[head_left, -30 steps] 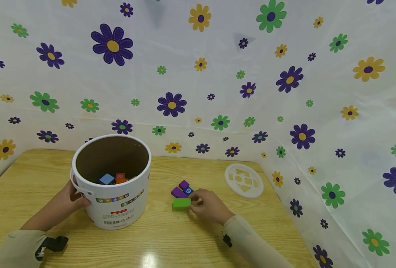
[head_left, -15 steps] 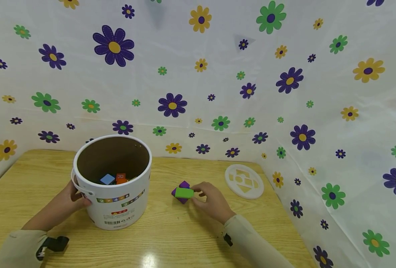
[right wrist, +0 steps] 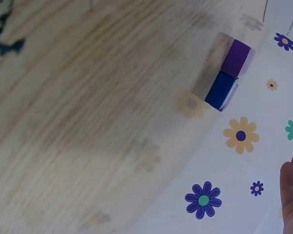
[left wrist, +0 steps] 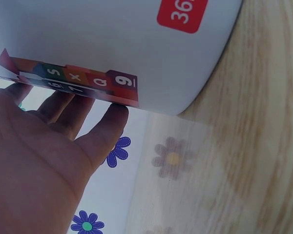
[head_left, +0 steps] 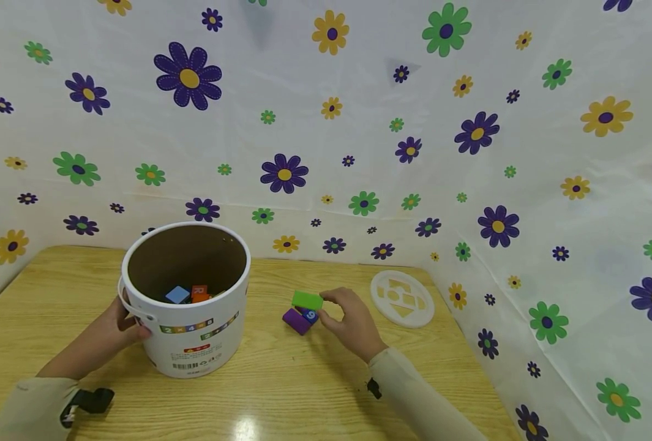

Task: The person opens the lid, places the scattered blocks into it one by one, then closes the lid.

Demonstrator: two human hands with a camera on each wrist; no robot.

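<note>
My left hand point(head_left: 119, 327) rests against the left side of a white bucket point(head_left: 215, 340), its fingers spread along the wall in the left wrist view. Inside the bucket lie a light blue block point(head_left: 177, 295) and an orange-red block point(head_left: 199, 289) with a letter. Between thumb and fingers my right hand point(head_left: 355, 324) pinches one end of a green block point(head_left: 307, 300). The green block overlaps a small group on the table in the head view: a purple block point(head_left: 296, 321) beside a blue block point(head_left: 311, 316) marked 9. The right wrist view shows fingertips only at its edge.
A round white plate with cut-out shapes point(head_left: 378, 301) lies on the wooden table point(head_left: 281, 392), right of my right hand. Flower-printed cloth point(head_left: 303, 73) rises behind the table and along its right side.
My right hand has carried the green block away from me, from in front of the purple and blue blocks to over their far side. My left hand stays at the bucket.
</note>
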